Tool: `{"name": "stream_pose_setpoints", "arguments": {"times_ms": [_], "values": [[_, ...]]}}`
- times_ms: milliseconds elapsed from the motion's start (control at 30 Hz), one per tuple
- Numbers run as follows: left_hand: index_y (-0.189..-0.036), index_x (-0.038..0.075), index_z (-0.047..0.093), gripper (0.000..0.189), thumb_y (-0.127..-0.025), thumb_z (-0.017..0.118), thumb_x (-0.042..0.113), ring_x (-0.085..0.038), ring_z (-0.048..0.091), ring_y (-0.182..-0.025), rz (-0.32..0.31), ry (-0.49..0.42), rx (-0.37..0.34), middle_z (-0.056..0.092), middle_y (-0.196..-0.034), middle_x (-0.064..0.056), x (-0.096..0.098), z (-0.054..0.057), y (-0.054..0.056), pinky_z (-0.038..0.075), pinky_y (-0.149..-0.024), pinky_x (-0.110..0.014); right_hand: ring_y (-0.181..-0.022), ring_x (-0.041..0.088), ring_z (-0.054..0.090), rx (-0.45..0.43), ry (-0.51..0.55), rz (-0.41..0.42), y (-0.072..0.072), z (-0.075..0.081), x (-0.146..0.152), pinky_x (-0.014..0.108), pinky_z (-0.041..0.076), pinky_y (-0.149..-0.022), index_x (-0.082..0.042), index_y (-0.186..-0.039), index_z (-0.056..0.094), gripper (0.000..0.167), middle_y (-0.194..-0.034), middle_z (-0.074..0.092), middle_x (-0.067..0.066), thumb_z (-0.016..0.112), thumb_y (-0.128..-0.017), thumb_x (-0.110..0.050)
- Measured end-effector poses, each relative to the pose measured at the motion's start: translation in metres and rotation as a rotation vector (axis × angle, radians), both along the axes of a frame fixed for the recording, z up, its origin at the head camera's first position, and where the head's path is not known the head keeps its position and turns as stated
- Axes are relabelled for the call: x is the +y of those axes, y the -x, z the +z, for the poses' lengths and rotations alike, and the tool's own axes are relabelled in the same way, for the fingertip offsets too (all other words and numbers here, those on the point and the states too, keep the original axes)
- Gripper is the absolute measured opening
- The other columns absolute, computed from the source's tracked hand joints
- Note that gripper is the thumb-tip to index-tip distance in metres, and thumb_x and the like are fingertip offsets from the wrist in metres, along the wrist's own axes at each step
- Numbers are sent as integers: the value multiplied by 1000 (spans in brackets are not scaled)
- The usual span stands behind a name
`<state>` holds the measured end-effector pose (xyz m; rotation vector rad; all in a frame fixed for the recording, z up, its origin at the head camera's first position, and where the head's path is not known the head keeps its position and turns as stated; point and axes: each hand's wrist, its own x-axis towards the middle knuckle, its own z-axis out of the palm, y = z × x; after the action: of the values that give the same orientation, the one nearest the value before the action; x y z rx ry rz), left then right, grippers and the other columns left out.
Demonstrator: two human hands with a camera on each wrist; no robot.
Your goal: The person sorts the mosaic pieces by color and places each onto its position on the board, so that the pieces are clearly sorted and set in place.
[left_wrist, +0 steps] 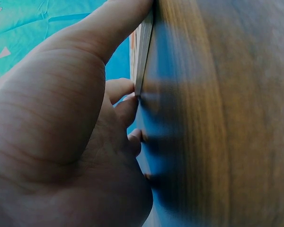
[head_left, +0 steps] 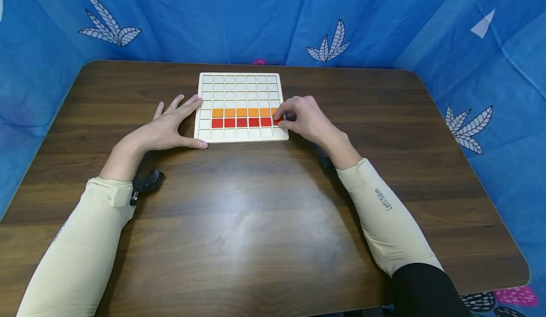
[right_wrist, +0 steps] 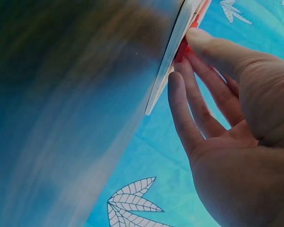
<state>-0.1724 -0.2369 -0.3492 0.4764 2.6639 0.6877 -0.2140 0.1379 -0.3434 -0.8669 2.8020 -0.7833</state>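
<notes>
A white gridded board (head_left: 241, 95) lies on the table, with a row of orange square tiles (head_left: 241, 112) and, nearer the person, a row of red square tiles (head_left: 241, 122). My right hand (head_left: 308, 118) pinches a red tile (right_wrist: 181, 50) between thumb and fingers at the right end of the red row. In the right wrist view that tile is tilted against the board's face. My left hand (head_left: 168, 126) lies spread at the board's left side, index fingertip at the left edge and thumb at the near left corner. The board's other squares show pale.
The brown wooden table (head_left: 256, 222) extends well beyond the board on all sides. Blue cloth (head_left: 264, 18) with white leaf prints hangs behind and around it. A black wrist device (head_left: 149, 182) sits below the left palm.
</notes>
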Motion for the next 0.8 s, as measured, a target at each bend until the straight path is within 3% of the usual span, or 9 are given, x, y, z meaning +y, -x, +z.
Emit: {"name": "stream_pose_setpoints", "arguments": {"times_ms": [367, 800], "values": [[-172, 22, 7, 121, -85, 83, 59, -33, -17, -164, 6, -2, -7, -2, -179, 1, 0, -1, -1, -20, -124, -65, -104, 23, 59, -30, 5, 8, -1, 1, 0, 37, 52, -95, -14, -109, 83, 18, -115, 77, 3, 85, -91, -16], [-172, 23, 5, 121, -86, 82, 60, -33, -18, -164, 8, 1, -10, -4, -179, 3, 0, -1, 0, -20, -124, -65, -97, 21, 60, 50, -93, 58, -1, 4, -3, 34, 52, -88, -13, -106, 84, 17, -109, 76, 5, 87, -89, -16]]}}
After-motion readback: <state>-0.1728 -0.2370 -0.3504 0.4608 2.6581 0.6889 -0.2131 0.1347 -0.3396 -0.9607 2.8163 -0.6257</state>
